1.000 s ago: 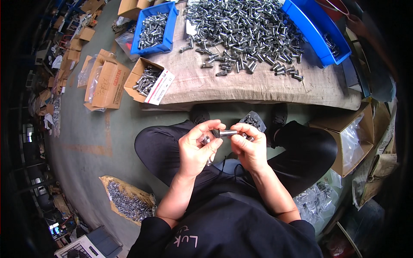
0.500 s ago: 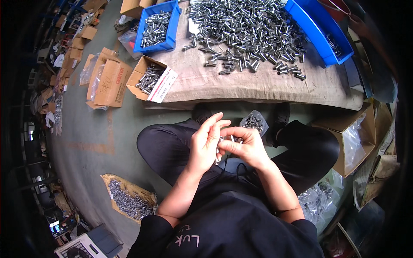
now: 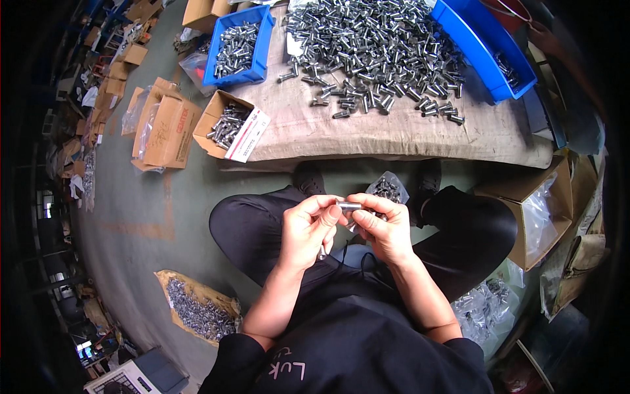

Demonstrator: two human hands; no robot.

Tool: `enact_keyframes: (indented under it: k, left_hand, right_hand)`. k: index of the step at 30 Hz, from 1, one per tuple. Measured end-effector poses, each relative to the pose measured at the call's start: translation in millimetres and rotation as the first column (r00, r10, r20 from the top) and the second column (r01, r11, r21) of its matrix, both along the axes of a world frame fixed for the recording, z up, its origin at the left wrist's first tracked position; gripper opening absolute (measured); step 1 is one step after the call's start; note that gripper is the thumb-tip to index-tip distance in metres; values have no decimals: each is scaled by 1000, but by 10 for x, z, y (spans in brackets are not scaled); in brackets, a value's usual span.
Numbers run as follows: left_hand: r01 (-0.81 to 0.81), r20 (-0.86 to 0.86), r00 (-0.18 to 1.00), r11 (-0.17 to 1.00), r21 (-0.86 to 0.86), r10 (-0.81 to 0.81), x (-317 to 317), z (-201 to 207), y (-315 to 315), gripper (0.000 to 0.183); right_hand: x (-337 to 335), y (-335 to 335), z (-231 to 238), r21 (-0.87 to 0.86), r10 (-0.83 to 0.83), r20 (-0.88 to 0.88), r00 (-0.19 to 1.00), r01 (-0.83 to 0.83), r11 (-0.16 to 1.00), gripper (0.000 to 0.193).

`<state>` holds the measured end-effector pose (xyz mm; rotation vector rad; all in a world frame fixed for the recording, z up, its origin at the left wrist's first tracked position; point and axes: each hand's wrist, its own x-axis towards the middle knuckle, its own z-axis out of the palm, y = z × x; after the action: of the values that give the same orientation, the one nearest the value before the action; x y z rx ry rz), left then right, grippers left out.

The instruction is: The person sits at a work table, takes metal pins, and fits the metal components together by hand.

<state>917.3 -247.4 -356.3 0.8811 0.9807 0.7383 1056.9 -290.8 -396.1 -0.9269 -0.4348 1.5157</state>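
Above my lap, both hands meet at a shiny metal bolt (image 3: 348,205) lying crosswise between the fingertips. My left hand (image 3: 300,233) pinches its left end with thumb and forefinger. A second bolt (image 3: 322,253) pokes out below the curled fingers of that hand. The fingers of my right hand (image 3: 392,233) are closed round the first bolt's right end, and more metal pieces show partly beneath them. Just beyond the right hand stands a clear bag of small metal parts (image 3: 387,186).
A cloth-covered work surface (image 3: 394,141) ahead bears a big heap of bolts (image 3: 374,49). Blue bins (image 3: 261,56) flank the heap; a small carton of bolts (image 3: 246,134) sits at its left corner. Cardboard boxes (image 3: 177,131) stand on both sides. Small parts lie on cardboard (image 3: 230,304) at left.
My left hand has turned, its raised fingers curling down to pinch. The bolt now shows crosswise between both hands' fingertips; my right hand has stayed nearly in place.
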Motion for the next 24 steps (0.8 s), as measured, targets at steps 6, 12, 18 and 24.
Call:
enact_keyframes:
  k: [6, 12, 18, 24]
  left_hand:
    - [-1, -14, 1000, 999, 39, 2, -1, 23, -6, 24]
    - [48, -118, 993, 973, 224, -21, 18, 73, -4, 27]
    - [6, -72, 997, 992, 126, 4, -21, 12, 1, 26]
    - [-25, -84, 995, 955, 295, 52, 21, 49, -11, 22]
  right_hand:
    - [-11, 2, 22, -13, -4, -96, 995, 3, 1000, 24]
    - [-17, -3, 45, 7, -21, -167, 986, 22, 1000, 25]
    - [-39, -6, 103, 134, -41, 143, 989, 21, 991, 21]
    - [-45, -24, 71, 48, -42, -56, 998, 45, 998, 21]
